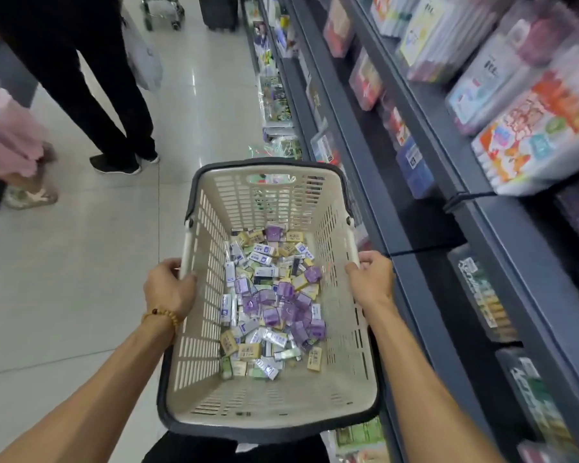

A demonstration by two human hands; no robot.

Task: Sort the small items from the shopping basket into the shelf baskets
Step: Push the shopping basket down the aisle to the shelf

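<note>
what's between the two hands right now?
Head view: the left hand and right hand grip opposite rims of the beige slotted plastic shopping basket; between them lies its pile of small wrapped packets.

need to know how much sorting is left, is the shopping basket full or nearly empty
Partly full: small items cover only the floor of the shopping basket.
</note>
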